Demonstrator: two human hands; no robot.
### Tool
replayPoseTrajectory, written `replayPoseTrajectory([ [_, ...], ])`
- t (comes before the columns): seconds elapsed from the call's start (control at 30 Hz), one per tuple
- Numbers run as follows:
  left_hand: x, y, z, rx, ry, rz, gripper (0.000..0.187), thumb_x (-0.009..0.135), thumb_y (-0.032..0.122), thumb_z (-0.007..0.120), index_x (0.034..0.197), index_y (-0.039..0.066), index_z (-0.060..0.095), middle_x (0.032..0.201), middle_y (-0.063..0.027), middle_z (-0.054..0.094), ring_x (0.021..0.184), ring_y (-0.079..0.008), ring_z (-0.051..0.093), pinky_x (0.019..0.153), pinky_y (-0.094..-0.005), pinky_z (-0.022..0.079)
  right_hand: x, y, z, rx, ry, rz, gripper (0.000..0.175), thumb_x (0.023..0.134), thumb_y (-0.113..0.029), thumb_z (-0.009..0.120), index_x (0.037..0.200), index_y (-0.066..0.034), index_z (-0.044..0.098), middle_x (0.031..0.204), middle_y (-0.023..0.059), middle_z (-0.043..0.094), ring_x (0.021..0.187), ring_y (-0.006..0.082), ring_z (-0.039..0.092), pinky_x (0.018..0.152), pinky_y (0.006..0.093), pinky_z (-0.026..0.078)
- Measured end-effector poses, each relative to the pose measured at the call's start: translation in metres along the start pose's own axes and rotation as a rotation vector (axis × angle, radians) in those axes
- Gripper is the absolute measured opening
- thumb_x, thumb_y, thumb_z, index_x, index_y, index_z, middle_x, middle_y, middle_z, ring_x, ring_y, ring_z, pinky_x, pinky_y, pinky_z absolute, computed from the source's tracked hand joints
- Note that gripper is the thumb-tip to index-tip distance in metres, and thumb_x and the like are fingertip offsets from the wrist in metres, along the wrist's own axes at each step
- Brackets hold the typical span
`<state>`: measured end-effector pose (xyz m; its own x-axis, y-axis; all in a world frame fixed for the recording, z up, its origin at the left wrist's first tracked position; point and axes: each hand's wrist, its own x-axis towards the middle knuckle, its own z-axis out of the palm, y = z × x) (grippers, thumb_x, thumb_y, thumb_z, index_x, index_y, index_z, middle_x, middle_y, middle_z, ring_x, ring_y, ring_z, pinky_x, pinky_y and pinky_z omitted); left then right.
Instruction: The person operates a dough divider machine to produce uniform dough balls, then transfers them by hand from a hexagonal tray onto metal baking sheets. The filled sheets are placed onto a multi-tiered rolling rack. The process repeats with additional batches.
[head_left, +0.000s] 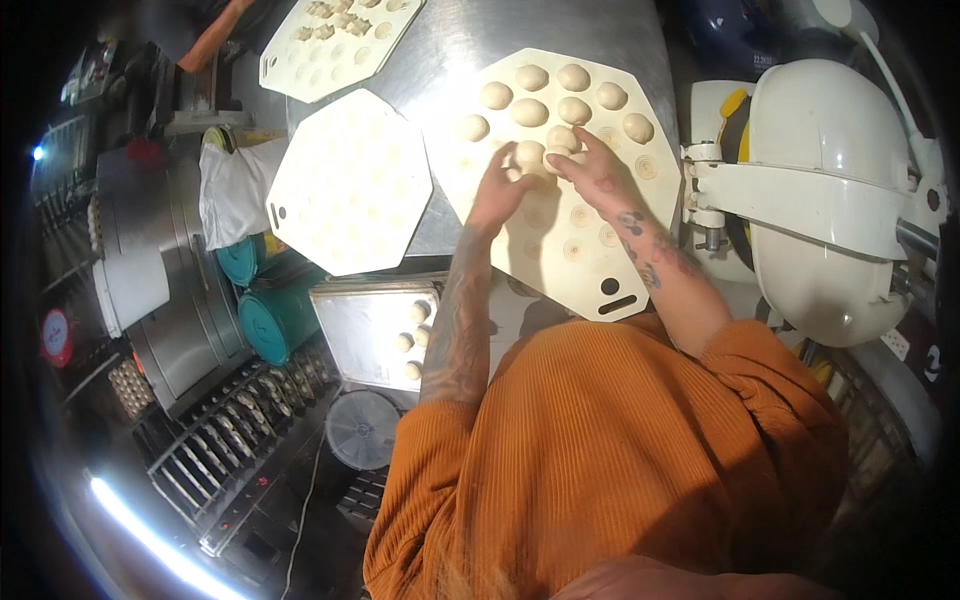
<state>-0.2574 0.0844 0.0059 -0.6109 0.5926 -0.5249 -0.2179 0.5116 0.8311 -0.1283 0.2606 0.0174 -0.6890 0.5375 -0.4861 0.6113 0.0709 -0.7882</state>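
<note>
An eight-sided cream board (551, 289) with ringed marks lies in front of me on a steel table. Several round dough balls (529, 112) sit on its far half. My left hand (502, 187) is curled round dough balls (529, 154) near the board's middle, its fingers at their left side. Beside it my right hand (592, 169) has thumb and fingers around another small group of dough balls (562, 139). The two groups are close together, and the hands partly hide them. Whether every ball rests on the board or is lifted, I cannot tell.
A second marked board (349, 184) lies to the left; a third (322, 82) beyond it bears shaped dough pieces (352, 24). Below left, a metal tray (367, 330) holds several dough balls. A large white machine (825, 202) stands at the right. Another person's arm (214, 37) shows at upper left.
</note>
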Motion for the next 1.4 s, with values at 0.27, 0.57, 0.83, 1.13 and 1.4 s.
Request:
replayPoseTrajectory([
  [0.27, -0.058, -0.031, -0.002, 0.067, 0.132, 0.081, 0.056, 0.089, 0.030, 0.080, 0.134, 0.010, 0.052, 0.119, -0.0242, 0.067, 0.105, -0.0302, 0.071, 0.093, -0.0430, 0.057, -0.014, -0.002, 0.018, 0.120, -0.034, -0.126, 0.054, 0.092, -0.017, 0.082, 0.139, -0.0045, 0.058, 0.125, 0.0128, 0.066, 0.112, 0.0218, 0.066, 0.090, 0.0336, 0.056],
  [0.57, -0.325, -0.248, -0.123, -0.477, 0.764, -0.271, 0.058, 0.092, 0.024, 0.073, 0.141, 0.009, 0.047, 0.118, -0.0151, 0.064, 0.105, -0.0262, 0.065, 0.091, -0.0412, 0.054, -0.110, -0.046, 0.223, -0.474, -0.791, -0.480, 0.062, 0.088, -0.031, 0.082, 0.139, -0.0054, 0.059, 0.126, 0.0161, 0.068, 0.116, 0.0293, 0.066, 0.105, 0.0401, 0.051],
  [0.83, -0.404, -0.376, -0.210, -0.812, 1.083, -0.464, 0.064, 0.089, 0.021, 0.073, 0.144, 0.003, 0.048, 0.125, -0.0187, 0.066, 0.111, -0.0264, 0.067, 0.095, -0.0396, 0.055, -0.141, -0.066, 0.455, -0.694, -1.065, -0.218, 0.072, 0.092, -0.035, 0.079, 0.151, -0.0027, 0.054, 0.122, 0.0188, 0.072, 0.109, 0.0269, 0.070, 0.099, 0.0381, 0.054],
  [1.13, -0.383, -0.366, -0.226, -0.339, 1.015, -0.347, 0.055, 0.094, 0.034, 0.079, 0.140, 0.008, 0.062, 0.127, -0.0197, 0.072, 0.119, -0.0317, 0.070, 0.100, -0.0458, 0.055, -0.133, -0.122, 0.494, -1.010, -1.007, -0.582, 0.066, 0.089, -0.044, 0.081, 0.139, -0.0027, 0.069, 0.123, 0.0253, 0.075, 0.114, 0.0345, 0.074, 0.099, 0.0421, 0.057],
  [1.4, -0.351, -0.363, -0.241, -0.208, 1.192, -0.393, 0.056, 0.095, 0.035, 0.078, 0.141, 0.007, 0.063, 0.134, -0.0190, 0.062, 0.124, -0.0340, 0.064, 0.109, -0.0433, 0.052, -0.125, -0.094, 0.547, -0.936, -0.823, -0.955, 0.060, 0.095, -0.042, 0.074, 0.142, -0.0066, 0.067, 0.141, 0.0254, 0.060, 0.127, 0.0400, 0.065, 0.112, 0.0458, 0.051],
])
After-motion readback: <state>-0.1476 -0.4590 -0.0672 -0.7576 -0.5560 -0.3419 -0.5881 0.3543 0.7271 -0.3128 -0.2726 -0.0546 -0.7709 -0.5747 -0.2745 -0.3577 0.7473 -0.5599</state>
